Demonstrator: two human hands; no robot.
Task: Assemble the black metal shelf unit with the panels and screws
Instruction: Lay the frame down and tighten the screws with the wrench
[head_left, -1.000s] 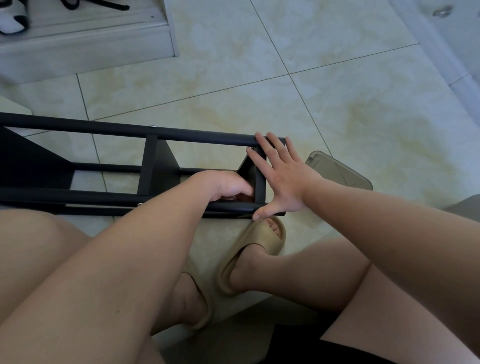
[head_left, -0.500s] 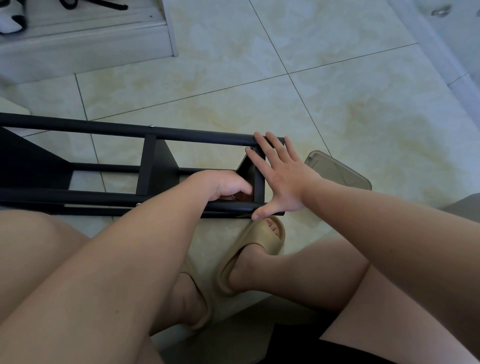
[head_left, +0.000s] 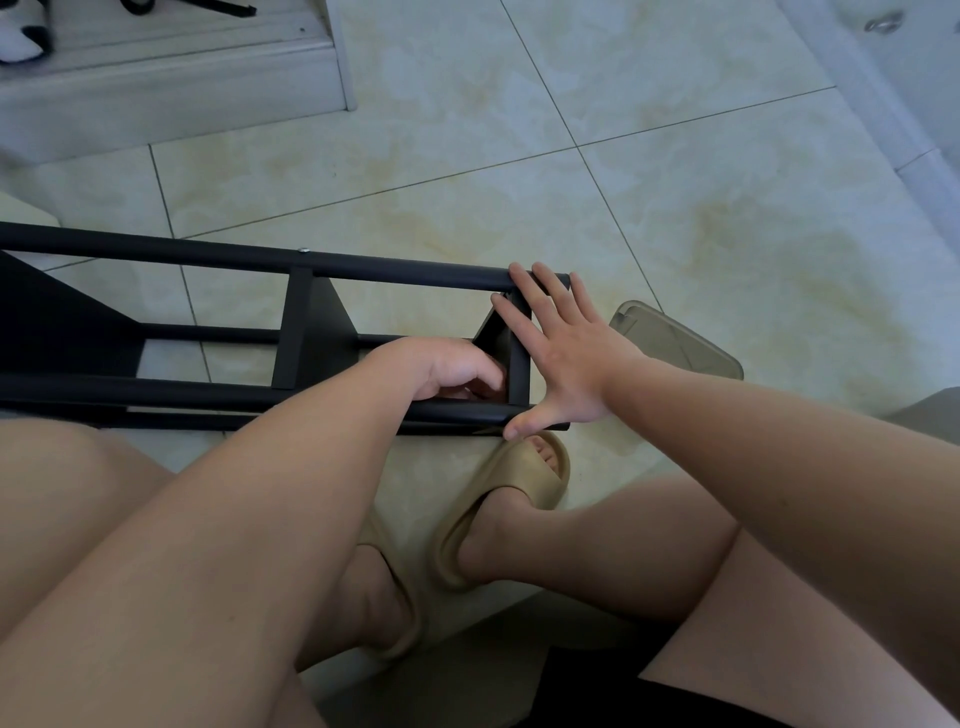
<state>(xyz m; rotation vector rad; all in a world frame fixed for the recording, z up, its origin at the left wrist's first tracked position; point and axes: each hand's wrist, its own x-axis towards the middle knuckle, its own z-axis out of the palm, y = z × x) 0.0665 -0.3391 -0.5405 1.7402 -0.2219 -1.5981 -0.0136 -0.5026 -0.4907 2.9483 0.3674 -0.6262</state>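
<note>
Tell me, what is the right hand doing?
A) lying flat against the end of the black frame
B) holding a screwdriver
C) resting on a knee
A: the right hand lies flat, fingers straight and spread, against the end of the black frame.

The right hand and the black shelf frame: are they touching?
Touching. The head view shows the right hand spread flat against the end of the black shelf frame, fingers over its upper tube, thumb on its lower tube.

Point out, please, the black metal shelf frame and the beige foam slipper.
black metal shelf frame (head_left: 405, 270): head view, on its top rail.
beige foam slipper (head_left: 501, 493): head view, on the band over the foot.
</note>
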